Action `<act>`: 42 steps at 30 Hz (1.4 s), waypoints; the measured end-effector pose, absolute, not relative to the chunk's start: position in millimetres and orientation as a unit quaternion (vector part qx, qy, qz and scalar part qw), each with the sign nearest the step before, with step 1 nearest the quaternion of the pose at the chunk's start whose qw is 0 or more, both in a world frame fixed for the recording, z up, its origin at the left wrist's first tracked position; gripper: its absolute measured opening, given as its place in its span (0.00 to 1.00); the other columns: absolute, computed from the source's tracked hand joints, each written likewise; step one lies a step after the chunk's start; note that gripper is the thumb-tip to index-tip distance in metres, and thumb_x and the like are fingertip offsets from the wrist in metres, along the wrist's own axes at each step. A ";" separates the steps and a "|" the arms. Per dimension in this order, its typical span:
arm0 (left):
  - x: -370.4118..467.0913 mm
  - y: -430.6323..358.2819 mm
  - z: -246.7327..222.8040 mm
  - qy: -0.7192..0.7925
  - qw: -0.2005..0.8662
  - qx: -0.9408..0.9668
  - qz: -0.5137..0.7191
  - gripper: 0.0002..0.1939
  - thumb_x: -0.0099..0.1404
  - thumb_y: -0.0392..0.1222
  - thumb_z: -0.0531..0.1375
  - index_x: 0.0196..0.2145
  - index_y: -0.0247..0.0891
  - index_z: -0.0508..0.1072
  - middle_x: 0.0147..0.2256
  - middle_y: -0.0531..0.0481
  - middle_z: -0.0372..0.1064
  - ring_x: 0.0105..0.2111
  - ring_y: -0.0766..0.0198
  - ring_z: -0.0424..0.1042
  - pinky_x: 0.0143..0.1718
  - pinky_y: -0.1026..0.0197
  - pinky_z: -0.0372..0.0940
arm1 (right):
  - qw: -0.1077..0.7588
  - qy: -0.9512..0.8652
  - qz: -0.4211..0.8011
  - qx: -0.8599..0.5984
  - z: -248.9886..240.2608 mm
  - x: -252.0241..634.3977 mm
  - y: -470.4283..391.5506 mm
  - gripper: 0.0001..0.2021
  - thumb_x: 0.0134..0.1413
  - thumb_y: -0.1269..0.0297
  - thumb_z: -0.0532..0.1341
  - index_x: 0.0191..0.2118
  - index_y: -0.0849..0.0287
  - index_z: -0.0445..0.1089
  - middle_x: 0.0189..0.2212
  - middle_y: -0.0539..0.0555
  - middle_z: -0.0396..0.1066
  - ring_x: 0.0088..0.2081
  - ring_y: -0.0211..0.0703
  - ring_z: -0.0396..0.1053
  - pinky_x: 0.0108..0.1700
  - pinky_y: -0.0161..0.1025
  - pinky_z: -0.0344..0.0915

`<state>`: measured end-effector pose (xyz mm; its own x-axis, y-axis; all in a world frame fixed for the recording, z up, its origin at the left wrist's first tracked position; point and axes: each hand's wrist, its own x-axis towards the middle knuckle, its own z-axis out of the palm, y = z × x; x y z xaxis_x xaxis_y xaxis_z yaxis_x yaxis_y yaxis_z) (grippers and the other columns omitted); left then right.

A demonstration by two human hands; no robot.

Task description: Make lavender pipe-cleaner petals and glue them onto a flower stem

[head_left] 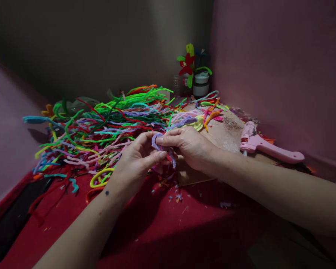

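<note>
Between my two hands is a lavender pipe cleaner (156, 141), bent into a small loop with a tail hanging down on the right. My left hand (141, 153) pinches the loop from the left, its thumb pointing right across the lower part. From the other side, my right hand (189, 147) grips the loop's upper right with thumb and forefinger. The remaining right fingers are partly hidden behind the work. A large heap of coloured pipe cleaners (123, 116) lies just beyond both hands.
A pink glue gun (268, 145) rests at the right on a cardboard sheet (197, 178). Yellow-handled scissors (102, 177) seem to lie by my left wrist. At the back stand a white-lidded jar (201, 84) and a red pipe-cleaner flower (187, 64). Scraps dot the red cloth (162, 231).
</note>
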<state>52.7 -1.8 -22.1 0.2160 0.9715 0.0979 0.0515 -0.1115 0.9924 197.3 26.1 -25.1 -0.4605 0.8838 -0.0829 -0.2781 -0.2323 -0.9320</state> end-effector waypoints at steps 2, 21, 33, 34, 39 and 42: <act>54.7 -1.2 -21.7 0.430 0.498 0.608 0.444 0.14 0.54 0.37 0.64 0.39 0.38 0.69 0.35 0.52 0.70 0.34 0.67 0.70 0.34 0.66 0.67 | 0.418 -0.469 0.702 -0.336 -23.2 197.9 27.0 0.08 0.46 0.68 0.62 0.20 0.63 0.67 0.13 0.46 0.63 0.15 0.31 0.58 0.20 0.31 0.54; 47.9 -5.3 -12.6 0.518 0.475 0.632 0.327 0.03 0.51 0.31 0.57 0.26 0.36 0.67 0.17 0.56 0.66 0.14 0.71 0.62 0.16 0.68 0.58 | 0.474 -0.433 0.687 -0.340 -27.0 196.4 33.1 0.12 0.36 0.64 0.68 0.19 0.63 0.65 0.14 0.45 0.63 0.16 0.30 0.56 0.21 0.32 0.52; 47.4 -7.6 -9.5 0.508 0.521 0.573 0.376 0.07 0.57 0.42 0.61 0.29 0.37 0.68 0.19 0.56 0.68 0.13 0.72 0.64 0.13 0.70 0.57 | 0.464 -0.460 0.682 -0.328 -27.8 198.3 35.6 0.10 0.39 0.63 0.66 0.20 0.63 0.66 0.16 0.47 0.63 0.18 0.31 0.57 0.22 0.32 0.53; 46.6 -7.4 -9.5 0.513 0.516 0.572 0.379 0.07 0.57 0.42 0.61 0.28 0.37 0.68 0.19 0.55 0.68 0.13 0.73 0.63 0.12 0.71 0.56 | 0.456 -0.471 0.685 -0.318 -27.2 198.9 35.0 0.10 0.41 0.63 0.65 0.19 0.63 0.66 0.16 0.46 0.63 0.18 0.30 0.57 0.22 0.32 0.53; 44.4 -6.3 -8.2 0.512 0.497 0.556 0.426 0.06 0.56 0.40 0.62 0.28 0.37 0.68 0.19 0.56 0.68 0.11 0.74 0.61 0.11 0.72 0.52 | 0.421 -0.544 0.649 -0.326 -25.1 203.3 33.9 0.06 0.42 0.69 0.62 0.20 0.62 0.67 0.15 0.45 0.60 0.18 0.30 0.55 0.20 0.31 0.53; 44.0 -5.9 -7.5 0.515 0.485 0.554 0.438 0.06 0.55 0.40 0.62 0.28 0.37 0.68 0.19 0.56 0.67 0.11 0.74 0.60 0.11 0.71 0.52 | 0.412 -0.571 0.632 -0.324 -25.6 204.4 34.8 0.04 0.41 0.71 0.61 0.20 0.63 0.67 0.15 0.46 0.61 0.17 0.30 0.56 0.19 0.30 0.54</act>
